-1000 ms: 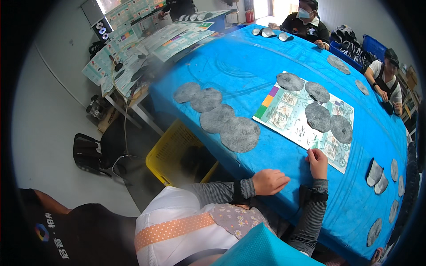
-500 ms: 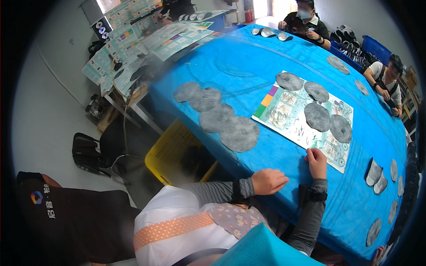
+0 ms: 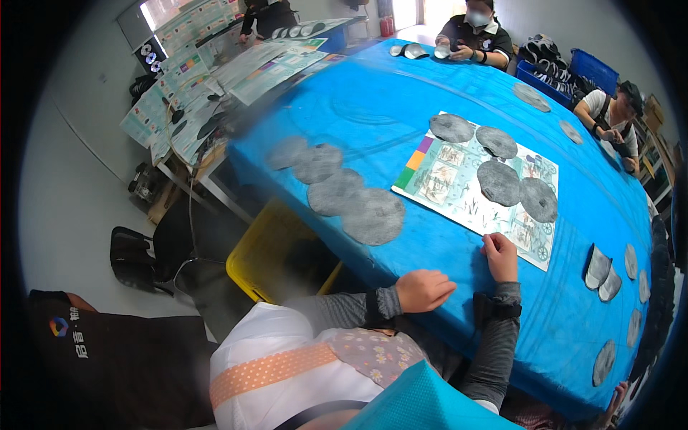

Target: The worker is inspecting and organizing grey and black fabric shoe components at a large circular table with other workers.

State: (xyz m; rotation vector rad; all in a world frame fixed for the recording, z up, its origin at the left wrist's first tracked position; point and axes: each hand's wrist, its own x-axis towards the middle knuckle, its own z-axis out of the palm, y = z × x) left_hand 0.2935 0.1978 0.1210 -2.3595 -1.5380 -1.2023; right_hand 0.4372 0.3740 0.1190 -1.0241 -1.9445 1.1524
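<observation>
My left hand (image 3: 426, 290) hovers at or rests on the near edge of the blue-covered table (image 3: 444, 247), its fingers curled together with nothing showing in them. To its right, my right hand (image 3: 500, 256) is closed in a loose fist beside the near edge of a printed board (image 3: 441, 190); no held thing shows. Several round grey fabric pads lie on the board, among them one pad (image 3: 499, 183) near its middle and another (image 3: 539, 200) at its right. Left of the board, more grey pads (image 3: 373, 216) lie in an overlapping row.
At the right stand curved grey pieces (image 3: 600, 266), with flat pads (image 3: 604, 362) near the table's edge. A yellow crate (image 3: 247, 276) stands below the left edge. Two people work across the table; a blue bin (image 3: 595, 70) is behind them. Printed sheets (image 3: 276, 75) cover another table.
The whole view has shifted slightly, so the table appears further left. My hands keep nearly the same place and pose. The person at the far side now has hands on a shiny curved piece.
</observation>
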